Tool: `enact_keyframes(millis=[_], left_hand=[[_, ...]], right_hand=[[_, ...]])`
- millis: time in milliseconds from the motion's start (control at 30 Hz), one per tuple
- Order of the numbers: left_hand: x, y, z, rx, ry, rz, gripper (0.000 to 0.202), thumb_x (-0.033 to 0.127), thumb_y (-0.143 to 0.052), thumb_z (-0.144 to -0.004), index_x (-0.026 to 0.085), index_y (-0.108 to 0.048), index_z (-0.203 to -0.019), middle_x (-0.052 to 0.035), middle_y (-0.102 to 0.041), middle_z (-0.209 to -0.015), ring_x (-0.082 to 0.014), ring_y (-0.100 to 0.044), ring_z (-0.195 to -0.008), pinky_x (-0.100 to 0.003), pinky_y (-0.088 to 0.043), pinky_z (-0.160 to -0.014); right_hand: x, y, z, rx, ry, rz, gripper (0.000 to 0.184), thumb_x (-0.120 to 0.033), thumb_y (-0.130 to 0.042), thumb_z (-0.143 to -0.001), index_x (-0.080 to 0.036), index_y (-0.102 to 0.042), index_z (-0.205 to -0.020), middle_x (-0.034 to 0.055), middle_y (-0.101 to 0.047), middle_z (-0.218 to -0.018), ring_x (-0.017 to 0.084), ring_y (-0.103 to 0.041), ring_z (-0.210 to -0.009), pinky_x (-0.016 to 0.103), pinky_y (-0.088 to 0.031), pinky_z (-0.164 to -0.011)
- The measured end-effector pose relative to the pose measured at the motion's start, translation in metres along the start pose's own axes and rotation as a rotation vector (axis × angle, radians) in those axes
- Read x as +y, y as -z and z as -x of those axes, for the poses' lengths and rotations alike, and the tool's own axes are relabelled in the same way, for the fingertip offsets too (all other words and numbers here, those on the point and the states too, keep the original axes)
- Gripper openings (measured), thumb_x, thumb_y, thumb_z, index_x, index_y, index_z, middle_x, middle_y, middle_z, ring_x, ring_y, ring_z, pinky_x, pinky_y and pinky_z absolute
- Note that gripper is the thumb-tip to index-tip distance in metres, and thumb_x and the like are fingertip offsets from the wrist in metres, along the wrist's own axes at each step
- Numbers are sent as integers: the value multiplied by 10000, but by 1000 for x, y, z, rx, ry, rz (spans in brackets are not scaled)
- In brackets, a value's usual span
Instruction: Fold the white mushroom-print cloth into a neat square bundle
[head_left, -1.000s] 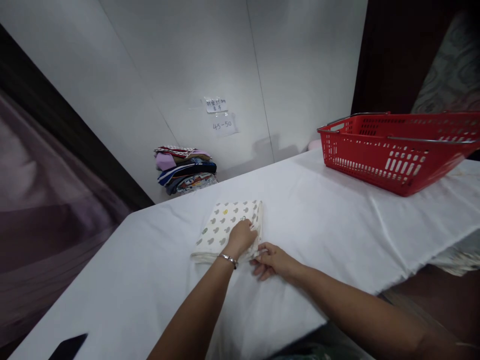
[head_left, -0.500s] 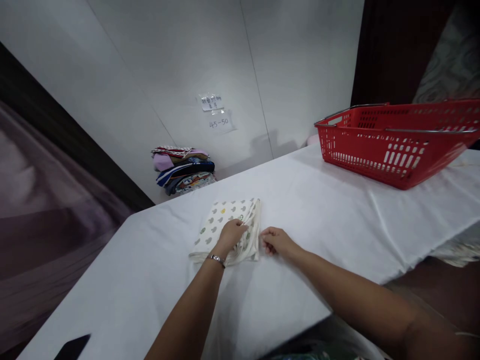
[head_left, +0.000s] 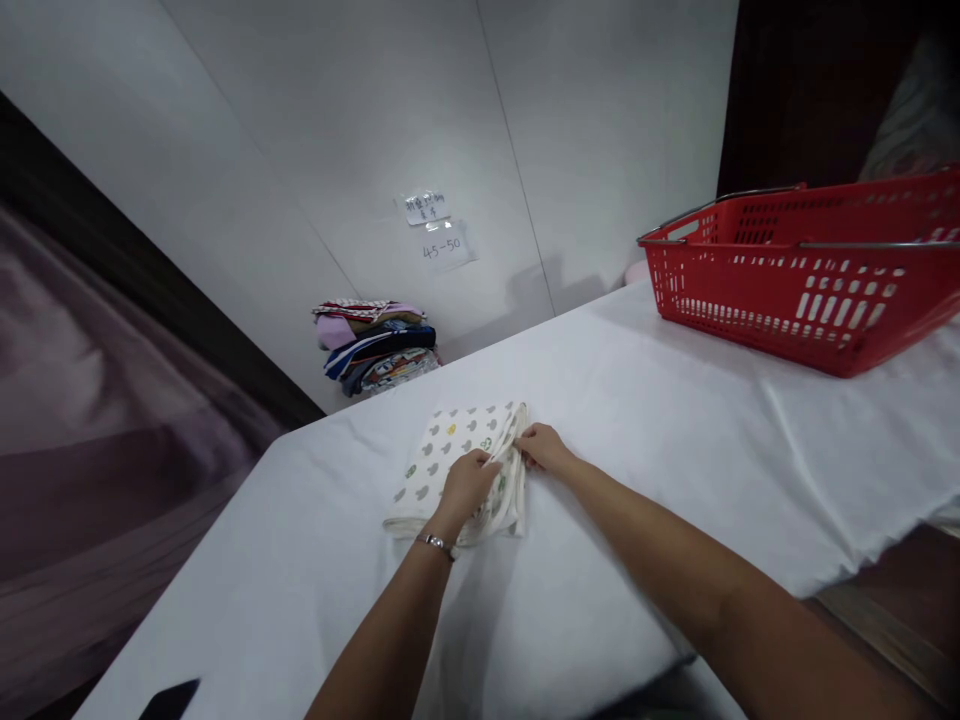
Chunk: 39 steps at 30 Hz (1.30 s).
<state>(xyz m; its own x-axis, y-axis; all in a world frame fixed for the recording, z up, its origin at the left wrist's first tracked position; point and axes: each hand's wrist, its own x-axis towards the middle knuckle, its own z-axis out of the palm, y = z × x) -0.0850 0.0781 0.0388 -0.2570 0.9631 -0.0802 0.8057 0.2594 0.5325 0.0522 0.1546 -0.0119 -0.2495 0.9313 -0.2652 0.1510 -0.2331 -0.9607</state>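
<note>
- White folded fabric piece with rows of small grey motifs point(head_left: 446, 456) lies in front of us on the long table with a white cloth cover point(head_left: 645, 440), well apart from the red perforated plastic basket with metal handles point(head_left: 765, 285).
- Our left hand point(head_left: 466, 484) lies over its right part, fingers curled, thumb and fingertips closed on the layered edge.
- Our right hand point(head_left: 545, 449) sits just beyond it, nearly closed, fingertips pinching that edge farther from us.
- The layers gape loosely along this side, so we do well to separate them by feel and take only the one we want.
- We should press lightly with the left palm; the cover looks smooth, and the bundle could skid.
- An even draw along the edge, both hands in line, should leave the corners square; a tug at one point would likely pucker the fabric.
</note>
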Motion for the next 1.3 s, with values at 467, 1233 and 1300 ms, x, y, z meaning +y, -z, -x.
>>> enact_keyframes(millis=[467,1233,1300], left_hand=[[37,-3,-2,-21,-63,-398,556,505,-586,-713,209,-477,-1171,-93,-601,-1088,-237,-577,-964,-266,-383,-735],[29,1,-17,-79,-12,-361,581,494,-546,-732,200,-459,-1225,-104,-593,-1173,-233,-569,-1029,-262,-397,-764],[29,1,-14,-64,-18,-359,567,489,-527,-750,209,-448,-1237,-91,-596,-1166,-226,-573,-1016,-268,-404,-770]], right_hand=[[10,2,-23,-44,28,31,185,-135,-577,-636,-175,-495,-797,-69,-510,-381,109,-492,-329,180,-315,-342],[-1,13,-8,-389,-52,-64,191,-198,-544,-768,-147,-535,-584,-50,-514,-425,38,-396,-305,163,-189,-279],[-2,13,-6,-411,-55,-74,188,-192,-537,-776,-146,-539,-593,-55,-505,-420,38,-390,-300,166,-179,-274]])
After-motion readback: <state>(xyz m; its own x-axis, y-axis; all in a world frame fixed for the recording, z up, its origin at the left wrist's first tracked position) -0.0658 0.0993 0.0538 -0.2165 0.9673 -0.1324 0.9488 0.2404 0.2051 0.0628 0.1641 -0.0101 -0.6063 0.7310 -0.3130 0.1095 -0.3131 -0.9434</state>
